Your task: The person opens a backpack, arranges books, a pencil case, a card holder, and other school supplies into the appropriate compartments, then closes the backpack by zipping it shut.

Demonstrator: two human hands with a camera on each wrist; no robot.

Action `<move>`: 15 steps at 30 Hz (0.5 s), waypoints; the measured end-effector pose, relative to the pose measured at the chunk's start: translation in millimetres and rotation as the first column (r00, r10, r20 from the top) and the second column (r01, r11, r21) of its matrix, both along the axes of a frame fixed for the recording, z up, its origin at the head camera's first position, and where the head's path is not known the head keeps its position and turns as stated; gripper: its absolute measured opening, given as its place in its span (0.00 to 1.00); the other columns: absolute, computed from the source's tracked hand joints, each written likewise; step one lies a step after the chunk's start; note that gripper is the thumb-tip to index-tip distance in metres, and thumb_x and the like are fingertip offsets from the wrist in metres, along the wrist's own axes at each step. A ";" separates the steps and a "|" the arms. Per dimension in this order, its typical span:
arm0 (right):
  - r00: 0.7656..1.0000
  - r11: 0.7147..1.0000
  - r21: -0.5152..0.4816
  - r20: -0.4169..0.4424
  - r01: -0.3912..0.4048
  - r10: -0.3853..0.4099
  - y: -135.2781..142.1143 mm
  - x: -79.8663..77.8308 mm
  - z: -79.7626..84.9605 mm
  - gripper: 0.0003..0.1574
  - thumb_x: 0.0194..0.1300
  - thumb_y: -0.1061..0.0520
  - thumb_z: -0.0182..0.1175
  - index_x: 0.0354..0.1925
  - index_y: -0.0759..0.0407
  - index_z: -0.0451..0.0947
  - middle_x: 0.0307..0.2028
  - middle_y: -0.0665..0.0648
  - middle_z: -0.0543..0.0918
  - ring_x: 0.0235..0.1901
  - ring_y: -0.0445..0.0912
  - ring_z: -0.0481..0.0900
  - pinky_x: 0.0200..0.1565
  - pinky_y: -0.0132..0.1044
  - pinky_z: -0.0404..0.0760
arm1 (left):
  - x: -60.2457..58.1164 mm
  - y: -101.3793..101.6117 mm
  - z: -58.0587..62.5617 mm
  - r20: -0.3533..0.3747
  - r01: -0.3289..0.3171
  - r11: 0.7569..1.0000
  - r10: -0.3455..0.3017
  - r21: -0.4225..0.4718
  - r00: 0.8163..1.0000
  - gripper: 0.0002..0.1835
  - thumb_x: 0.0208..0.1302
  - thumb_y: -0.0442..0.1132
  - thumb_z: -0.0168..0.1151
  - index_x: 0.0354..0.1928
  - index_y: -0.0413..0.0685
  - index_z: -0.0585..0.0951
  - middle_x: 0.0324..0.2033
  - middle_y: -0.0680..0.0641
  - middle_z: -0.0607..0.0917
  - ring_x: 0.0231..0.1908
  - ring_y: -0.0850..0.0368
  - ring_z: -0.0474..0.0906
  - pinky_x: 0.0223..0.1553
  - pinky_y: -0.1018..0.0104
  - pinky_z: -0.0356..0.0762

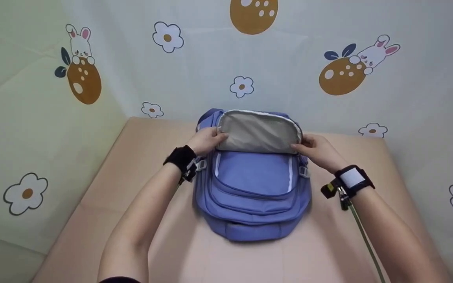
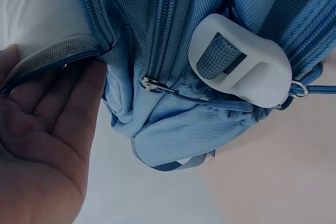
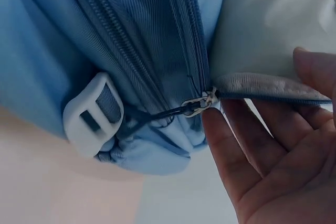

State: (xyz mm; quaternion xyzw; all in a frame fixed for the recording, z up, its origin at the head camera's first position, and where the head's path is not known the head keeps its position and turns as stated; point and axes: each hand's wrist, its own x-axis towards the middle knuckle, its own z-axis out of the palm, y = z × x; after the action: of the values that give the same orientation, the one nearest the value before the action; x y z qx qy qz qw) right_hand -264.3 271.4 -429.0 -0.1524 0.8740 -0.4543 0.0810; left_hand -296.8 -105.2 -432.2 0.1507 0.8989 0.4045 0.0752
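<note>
A blue backpack lies on the table with its front pocket unzipped. The pocket's flap is folded up toward the wall, its grey lining facing out. My left hand pinches the flap's left edge, thumb over the lining and fingers behind. On the other side my right hand pinches the right edge the same way. In the right wrist view a metal zipper pull sits beside the fingertips. The left wrist view shows another zipper pull and a pale strap buckle near the left hand.
The backpack stands on a pinkish-beige table. Behind and beside it hangs a pale curtain printed with rabbits and flowers. A second buckle is on the bag's right side. A green cable runs from the right wrist camera.
</note>
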 end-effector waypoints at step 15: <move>0.978 0.878 0.441 0.004 0.184 -0.207 96.4 26.4 -21.5 0.19 0.70 0.53 0.63 0.44 0.71 0.81 0.37 0.65 0.85 0.33 0.54 0.83 0.33 0.40 0.81 | 0.7 0.7 -2.0 -0.018 0.012 1.000 -0.012 0.005 1.000 0.21 0.79 0.47 0.54 0.23 0.53 0.66 0.16 0.56 0.63 0.17 0.62 0.59 0.23 0.67 0.60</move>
State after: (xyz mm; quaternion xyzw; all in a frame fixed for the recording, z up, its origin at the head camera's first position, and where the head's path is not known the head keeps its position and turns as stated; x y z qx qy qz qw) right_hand -237.9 367.8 -450.5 -0.0296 0.9622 -0.2555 0.0893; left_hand -296.1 -104.4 -434.2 0.1600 0.8977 0.4047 0.0692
